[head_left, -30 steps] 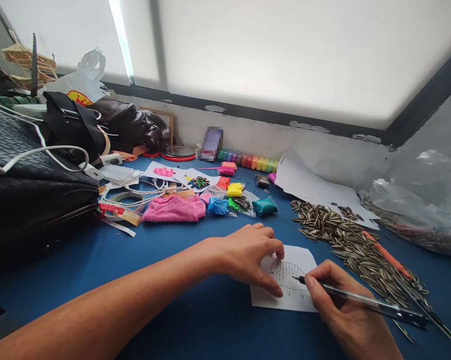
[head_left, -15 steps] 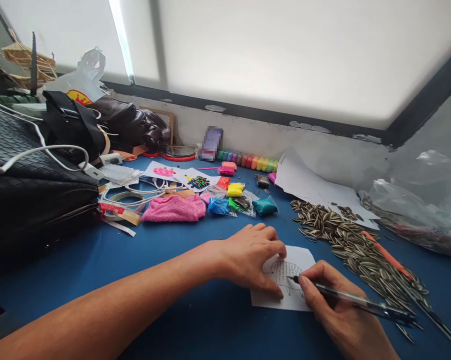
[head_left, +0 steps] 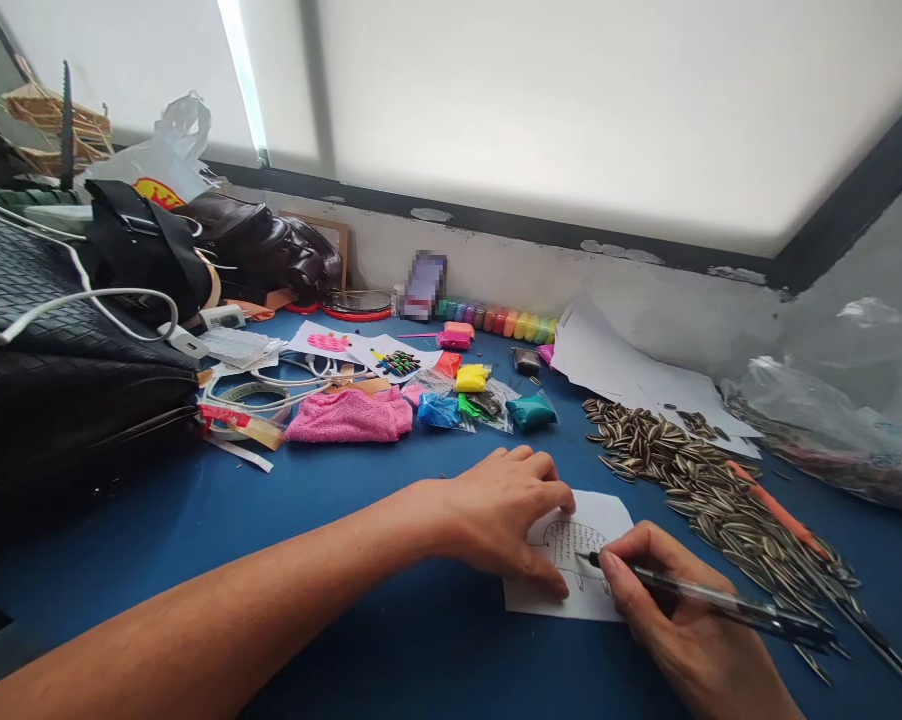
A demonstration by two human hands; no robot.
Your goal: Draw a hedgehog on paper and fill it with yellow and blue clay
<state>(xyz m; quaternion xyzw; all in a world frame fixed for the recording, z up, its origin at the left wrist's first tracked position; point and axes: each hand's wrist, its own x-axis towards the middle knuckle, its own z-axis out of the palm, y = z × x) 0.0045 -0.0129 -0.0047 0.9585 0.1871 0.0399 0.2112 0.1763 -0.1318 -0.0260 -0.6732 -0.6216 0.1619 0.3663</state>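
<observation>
Pinching the pen (head_left: 743,607), my right hand (head_left: 695,640) is curled. My half-spread left hand (head_left: 500,505) pins the paper (head_left: 582,535) (flimsy, probably) at nine o'clock.

In front of me, the blue table (head_left: 391,660) carries a white paper (head_left: 563,540) low right of centre, striped seeds (head_left: 710,490) farther right and a pink cloth (head_left: 350,415) left of centre.

Passing room lies over the table (head_left: 421,660) at lower centre; the left forearm (head_left: 271,600) bars lower left, seeds (head_left: 657,450) the right, a bag (head_left: 68,400) far left.
</observation>
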